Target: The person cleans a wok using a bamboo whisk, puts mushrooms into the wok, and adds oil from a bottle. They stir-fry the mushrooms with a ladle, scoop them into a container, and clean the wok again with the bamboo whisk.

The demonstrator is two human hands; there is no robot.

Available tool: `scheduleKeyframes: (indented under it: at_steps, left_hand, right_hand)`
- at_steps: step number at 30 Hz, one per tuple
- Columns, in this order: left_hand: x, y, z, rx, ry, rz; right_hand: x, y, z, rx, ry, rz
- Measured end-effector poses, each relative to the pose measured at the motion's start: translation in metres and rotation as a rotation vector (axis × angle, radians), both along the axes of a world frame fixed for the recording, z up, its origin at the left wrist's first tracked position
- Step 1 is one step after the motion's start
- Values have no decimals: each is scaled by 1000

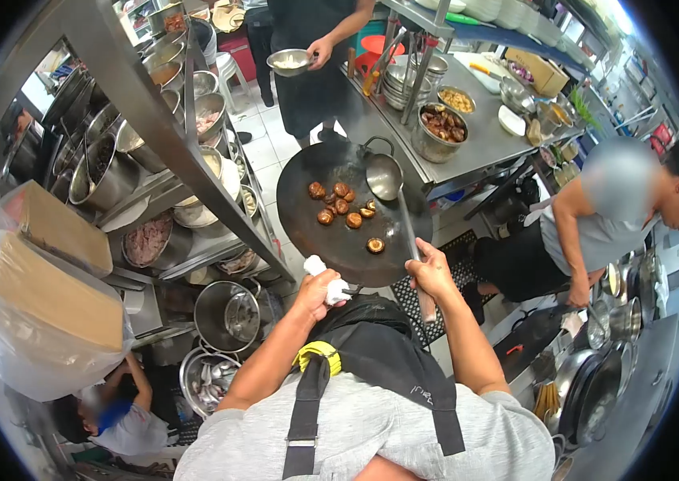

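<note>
A large dark wok point(307, 216) is held out in front of me. Several glossy brown mushrooms point(354, 220) lie inside it, one of them apart near the right side. My left hand point(322, 292) is closed round a white cloth point(325, 274) at the wok's near edge; the handle beneath the cloth is hidden. With its fingers wrapped round the long handle, my right hand point(432, 271) grips a ladle point(384, 175). The ladle's bowl rests over the wok's far right part, by the far loop handle point(379, 145).
A steel counter point(484, 120) at the right bears a pot of dark brown pieces point(442, 128). Shelving point(187, 192) with pots stands left. Ahead, a person's hand point(321, 53) holds a small bowl point(291, 61). Another person point(564, 232) works at right, and one more point(127, 417) is low left.
</note>
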State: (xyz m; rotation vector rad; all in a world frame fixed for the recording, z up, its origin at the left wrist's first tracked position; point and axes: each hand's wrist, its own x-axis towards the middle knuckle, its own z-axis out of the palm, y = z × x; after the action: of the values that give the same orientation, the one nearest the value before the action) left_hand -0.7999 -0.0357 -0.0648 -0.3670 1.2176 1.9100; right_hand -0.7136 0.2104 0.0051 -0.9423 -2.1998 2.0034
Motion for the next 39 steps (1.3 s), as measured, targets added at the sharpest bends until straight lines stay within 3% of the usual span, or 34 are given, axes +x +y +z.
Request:
scheduleKeyframes:
  at_steps: [4, 7, 11, 15, 20, 22, 26, 28, 31, 32, 34, 35, 36, 39]
  left_hand:
    - [2, 2, -6, -55, -2, -6]
    - [1, 2, -11, -80, -35, -16]
    - [1, -6, -18, -70, -83, 3]
    - [0, -9, -17, -50, -85, 16]
    - [2, -13, -6, 8, -44, 3]
    - [2, -11, 3, 12, -40, 0]
    - [1, -9, 8, 62, -29, -19]
    - [-2, -5, 13, 65, -32, -26]
    - [-5, -3, 12, 87, -19, -33]
    - [-8, -2, 11, 98, -12, -39]
    - [-9, -3, 7, 110, -11, -45]
    - [-8, -3, 4, 96, -10, -36]
    - [-9, -2, 3, 79, -11, -25]
    - [-8, -1, 7, 37, 5, 4]
  right_hand:
    - [-8, -24, -16, -400, -55, 7]
    - [-5, -49, 2, -686, -84, 41]
    - [3, -34, -14, -1218, 33, 123]
    - [18, -22, 0, -1321, 7, 46]
    - [27, 28, 50, -1149, 184, -10]
    - [22, 53, 72, -933, 312, -19]
    - [-16, 94, 84, -163, 338, -86]
    - [-40, 110, 53, 86, 378, -170]
    - [-55, 112, 51, 364, 244, -197]
    - [-52, 109, 50, 623, 103, -195]
    - [-53, 103, 35, 1112, 130, -188]
    - [-46, 102, 30, 978, 167, -207]
    - [-41, 105, 18, 1098, 303, -203]
    - [-3, 52, 69, 391, 299, -60]
